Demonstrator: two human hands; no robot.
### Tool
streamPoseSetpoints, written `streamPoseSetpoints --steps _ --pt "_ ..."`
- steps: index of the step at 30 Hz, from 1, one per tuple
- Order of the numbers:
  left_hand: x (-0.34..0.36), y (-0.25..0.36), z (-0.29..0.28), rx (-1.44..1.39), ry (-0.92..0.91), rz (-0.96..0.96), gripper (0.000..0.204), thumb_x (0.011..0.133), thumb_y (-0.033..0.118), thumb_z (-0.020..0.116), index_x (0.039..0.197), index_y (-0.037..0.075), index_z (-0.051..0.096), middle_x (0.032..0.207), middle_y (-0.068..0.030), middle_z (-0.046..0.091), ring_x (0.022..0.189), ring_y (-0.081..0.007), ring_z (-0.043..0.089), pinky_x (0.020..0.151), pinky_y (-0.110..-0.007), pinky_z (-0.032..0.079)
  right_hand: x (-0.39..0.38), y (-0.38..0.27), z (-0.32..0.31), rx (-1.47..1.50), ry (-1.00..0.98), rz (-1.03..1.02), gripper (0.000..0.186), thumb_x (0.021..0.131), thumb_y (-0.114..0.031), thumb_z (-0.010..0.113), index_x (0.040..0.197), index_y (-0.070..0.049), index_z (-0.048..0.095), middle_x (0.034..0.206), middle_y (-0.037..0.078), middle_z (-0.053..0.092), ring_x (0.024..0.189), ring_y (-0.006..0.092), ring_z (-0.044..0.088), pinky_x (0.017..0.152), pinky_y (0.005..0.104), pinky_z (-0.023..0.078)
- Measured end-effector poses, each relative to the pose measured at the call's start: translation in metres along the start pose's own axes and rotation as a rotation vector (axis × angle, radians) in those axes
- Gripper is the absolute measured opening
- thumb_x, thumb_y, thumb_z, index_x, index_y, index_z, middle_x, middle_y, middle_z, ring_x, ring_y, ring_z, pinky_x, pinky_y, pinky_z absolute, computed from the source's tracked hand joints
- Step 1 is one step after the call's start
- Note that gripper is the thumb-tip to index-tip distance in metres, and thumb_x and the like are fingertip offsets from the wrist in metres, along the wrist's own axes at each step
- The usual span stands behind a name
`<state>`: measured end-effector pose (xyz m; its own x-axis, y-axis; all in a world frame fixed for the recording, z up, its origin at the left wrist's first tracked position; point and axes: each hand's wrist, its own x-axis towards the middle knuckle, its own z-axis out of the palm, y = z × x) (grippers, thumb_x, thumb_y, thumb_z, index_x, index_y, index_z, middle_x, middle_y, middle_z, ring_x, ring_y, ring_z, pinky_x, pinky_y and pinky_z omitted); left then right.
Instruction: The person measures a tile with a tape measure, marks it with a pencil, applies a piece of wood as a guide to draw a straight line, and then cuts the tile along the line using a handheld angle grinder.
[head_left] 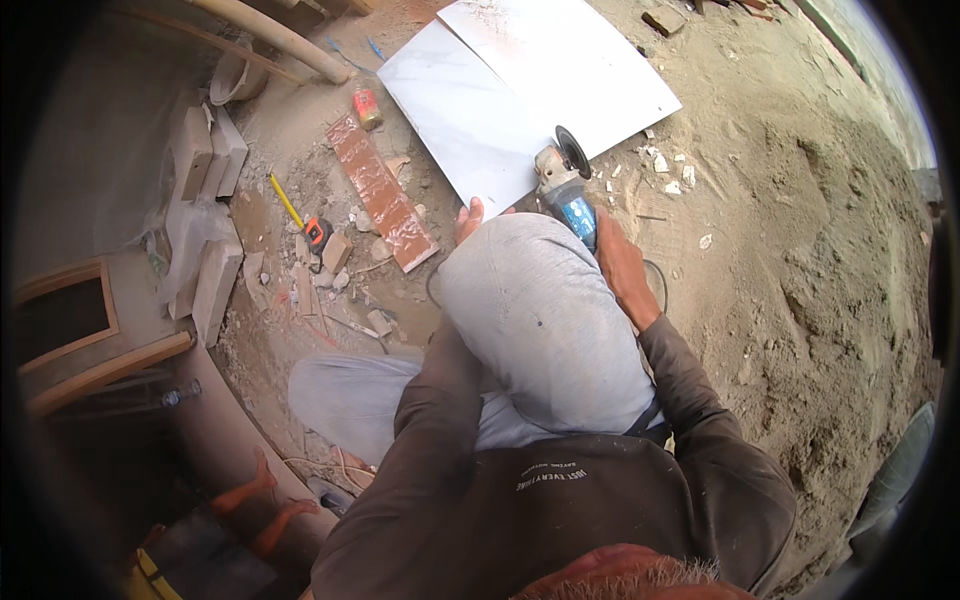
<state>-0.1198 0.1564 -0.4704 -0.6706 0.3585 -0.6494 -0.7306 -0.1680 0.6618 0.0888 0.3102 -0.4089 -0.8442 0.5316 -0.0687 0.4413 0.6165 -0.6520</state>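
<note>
In my right hand (622,262) is a blue and grey angle grinder (574,206), the fingers wrapped round its body beside my raised knee. Its dark cutting disc (572,152) stands on edge at the lower right side of a large white tile (540,85); whether it touches the tile I cannot tell. My left hand (470,217) grips the tile's near corner, and my knee hides most of that hand. Another white sheet or tile overlaps at the far side, with reddish dust on it.
Left of the tile lie a brown glossy tile strip (380,190), a red can (367,108), an orange tape measure (318,234) with its yellow blade out, and rubble. Stacked blocks (215,275) stand farther left. Sandy soil (800,250) slopes at right. Another person's feet (262,480) show lower left.
</note>
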Motion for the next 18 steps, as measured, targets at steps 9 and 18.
streamPoseSetpoints --steps 9,18 --pt "-0.037 0.069 0.028 -0.294 -0.143 0.286 0.039 0.102 0.023 0.062 0.131 -0.002 0.050 0.126 -0.0139 0.060 0.111 -0.0292 0.064 0.094 -0.044 0.061 -0.008 -0.023 -0.054 0.327 0.206 0.145 0.071 0.084 -0.027 0.078 0.142 -0.002 0.046 0.116 0.020 0.064 0.098 0.0301 0.067 0.087 0.0395 0.053" --pt "-0.042 0.078 0.028 -0.325 -0.188 0.252 0.031 0.104 0.020 0.059 0.125 -0.003 0.055 0.121 -0.0120 0.063 0.110 -0.0234 0.064 0.094 -0.040 0.061 -0.018 0.011 -0.064 0.447 0.262 0.196 0.071 0.083 -0.024 0.079 0.140 0.002 0.043 0.110 0.016 0.062 0.092 0.0245 0.062 0.087 0.0357 0.051"
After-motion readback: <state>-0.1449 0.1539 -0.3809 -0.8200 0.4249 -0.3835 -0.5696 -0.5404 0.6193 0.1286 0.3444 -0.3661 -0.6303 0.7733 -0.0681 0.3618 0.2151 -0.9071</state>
